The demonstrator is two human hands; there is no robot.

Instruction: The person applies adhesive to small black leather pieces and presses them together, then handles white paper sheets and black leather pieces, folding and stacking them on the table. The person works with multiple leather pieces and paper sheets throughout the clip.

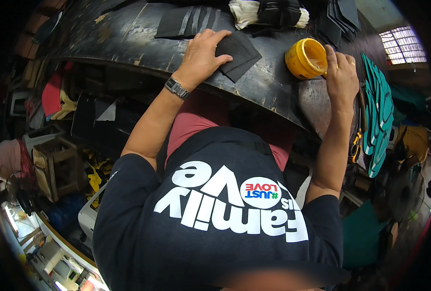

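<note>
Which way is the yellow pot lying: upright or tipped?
Tipped: the yellow pot lies on its side on the workbench, mouth toward the right hand.

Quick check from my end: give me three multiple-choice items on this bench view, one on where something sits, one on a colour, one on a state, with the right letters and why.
1. Where does the yellow pot sit?
A. on the dark bench, beside the right hand
B. under the left hand
C. on the floor

2. What colour are the stacked cut pieces at the bench's right end?
A. red
B. teal green
C. white

3. What is the left hand doing?
A. lifted clear of the bench
B. gripping scissors
C. pressed flat on a dark square piece

Answers:
1 A: the pot rests on the bench with the right hand against its far side.
2 B: the fanned stack is plainly teal.
3 C: palm and spread fingers lie on the dark square piece.
</note>
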